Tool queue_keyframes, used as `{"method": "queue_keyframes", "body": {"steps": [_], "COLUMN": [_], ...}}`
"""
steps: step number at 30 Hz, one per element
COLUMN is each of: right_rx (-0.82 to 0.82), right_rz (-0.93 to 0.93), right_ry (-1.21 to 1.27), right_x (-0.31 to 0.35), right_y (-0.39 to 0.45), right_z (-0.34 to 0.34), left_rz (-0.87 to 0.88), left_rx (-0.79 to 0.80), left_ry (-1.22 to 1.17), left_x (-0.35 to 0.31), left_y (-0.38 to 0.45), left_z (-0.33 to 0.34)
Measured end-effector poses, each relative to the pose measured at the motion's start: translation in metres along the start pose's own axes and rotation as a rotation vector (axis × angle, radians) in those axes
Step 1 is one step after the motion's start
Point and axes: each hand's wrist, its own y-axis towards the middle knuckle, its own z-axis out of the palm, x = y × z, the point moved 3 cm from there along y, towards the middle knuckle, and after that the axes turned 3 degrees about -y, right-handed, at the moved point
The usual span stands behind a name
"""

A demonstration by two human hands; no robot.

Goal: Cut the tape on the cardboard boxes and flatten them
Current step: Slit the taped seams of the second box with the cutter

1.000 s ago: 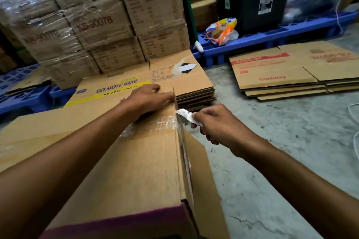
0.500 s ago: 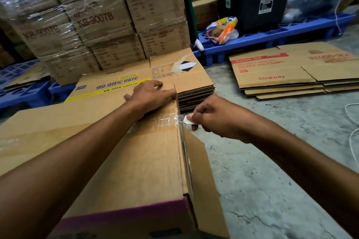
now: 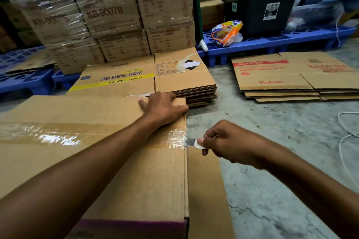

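Black bin (image 3: 262, 7) on blue pallet (image 3: 275, 41)

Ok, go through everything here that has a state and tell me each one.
Box: upright, unflattened.
Tape: intact along the top.
Blade: at the tape's right end.
Left hand: flat on the box.
Right hand: pinching the blade.
Cardboard stacks: flattened.

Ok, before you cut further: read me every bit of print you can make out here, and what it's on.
"KB-9007B": wrapped carton in the stack.
"KB-9007B", partly blurred: carton to its left.
"99.99% RATE", "KB-2055 LEMON TEA", upside-down "Glodway": top flattened box.
"Glodway", upside-down "KB-9007E", "LUBRICATION CLEANER": flattened sheet on the right.
Too small or blurred: bin label, small table print on the flattened box, other carton print.
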Motion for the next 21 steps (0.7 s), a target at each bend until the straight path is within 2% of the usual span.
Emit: {"method": "queue_keyframes", "body": {"steps": [5,13,21], "right_rx": [-0.1,-0.039,-0.073], "right_rz": [-0.001,0.006,0.002], "right_ry": [0.008,0.021,0.158], "right_x": [-0.024,-0.053,-0.075], "right_y": [-0.006,-0.002,-0.01], "right_z": [0.037,0.054,0.082], "left_rz": [0.06,0.094,0.094], "left_rx": [-0.021,-0.03,-0.055], "left_ry": [0.056,0.076,0.089], "left_x": [0.014,0.023,0.026], "left_y": [-0.017,-0.03,-0.037], "left_z": [0.029,0.061,0.07]}}
